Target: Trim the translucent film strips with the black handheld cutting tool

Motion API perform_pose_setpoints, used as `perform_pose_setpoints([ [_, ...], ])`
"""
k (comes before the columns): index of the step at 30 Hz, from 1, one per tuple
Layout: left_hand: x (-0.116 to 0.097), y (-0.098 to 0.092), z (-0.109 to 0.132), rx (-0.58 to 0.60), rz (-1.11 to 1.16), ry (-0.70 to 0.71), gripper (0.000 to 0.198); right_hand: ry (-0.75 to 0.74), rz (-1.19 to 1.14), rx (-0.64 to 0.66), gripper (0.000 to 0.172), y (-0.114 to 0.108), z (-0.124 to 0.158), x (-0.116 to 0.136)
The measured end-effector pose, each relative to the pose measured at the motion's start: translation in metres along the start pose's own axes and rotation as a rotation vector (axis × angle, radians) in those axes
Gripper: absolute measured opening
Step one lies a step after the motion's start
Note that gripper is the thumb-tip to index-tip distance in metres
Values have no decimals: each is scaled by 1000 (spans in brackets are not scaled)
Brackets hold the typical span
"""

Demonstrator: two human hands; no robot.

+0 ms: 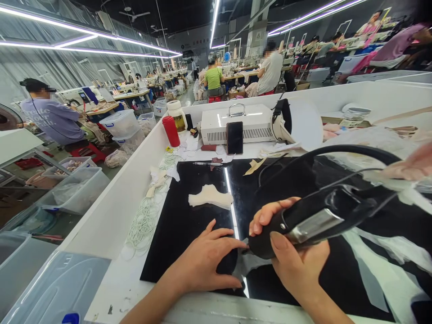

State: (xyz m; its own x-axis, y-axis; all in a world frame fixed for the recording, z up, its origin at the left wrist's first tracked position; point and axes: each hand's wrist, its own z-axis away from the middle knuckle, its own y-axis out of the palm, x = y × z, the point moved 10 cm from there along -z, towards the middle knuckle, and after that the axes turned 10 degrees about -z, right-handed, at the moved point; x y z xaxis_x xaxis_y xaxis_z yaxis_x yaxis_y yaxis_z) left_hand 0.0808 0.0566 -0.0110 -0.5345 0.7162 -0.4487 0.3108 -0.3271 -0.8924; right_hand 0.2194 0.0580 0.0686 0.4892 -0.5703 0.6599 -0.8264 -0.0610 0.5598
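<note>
My right hand is wrapped round a black hand-held tool with a silver lever and a hose running from its back end. The tool's front end points down at a thin greyish piece of material on the glossy black board. My left hand rests on the board beside that piece, fingers spread, its index fingertip close to the tool's nose. The tool hides where its tip meets the material. Beyond my left hand lies a stack of cream fabric cut-outs.
Behind the board stand a white vented box, a phone, a red cup and a lamp shade. Pale cords lie at left. Another person's blurred hand touches pale material at right. Raised white walls edge the table.
</note>
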Motion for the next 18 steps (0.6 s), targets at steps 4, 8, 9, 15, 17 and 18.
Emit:
perform_pose_setpoints([
  [4, -3, -1, -2, 8, -3, 5, 79, 1, 4, 10, 34, 4, 1, -4],
  [8, -5, -1, -2, 5, -3, 11, 75, -9, 32, 18, 32, 3, 3, -3],
  [9, -4, -1, -2, 6, -4, 12, 74, -15, 41, 17, 32, 2, 3, -3],
  [15, -1, 0, -2, -1, -8, 15, 73, 13, 48, 0, 28, 1, 6, -7],
  [17, -1, 1, -2, -1, -9, 16, 73, 28, 19, 12, 29, 4, 7, -7],
  [18, -1, 1, -1, -2, -10, 18, 73, 27, 7, 22, 29, 6, 8, -6],
])
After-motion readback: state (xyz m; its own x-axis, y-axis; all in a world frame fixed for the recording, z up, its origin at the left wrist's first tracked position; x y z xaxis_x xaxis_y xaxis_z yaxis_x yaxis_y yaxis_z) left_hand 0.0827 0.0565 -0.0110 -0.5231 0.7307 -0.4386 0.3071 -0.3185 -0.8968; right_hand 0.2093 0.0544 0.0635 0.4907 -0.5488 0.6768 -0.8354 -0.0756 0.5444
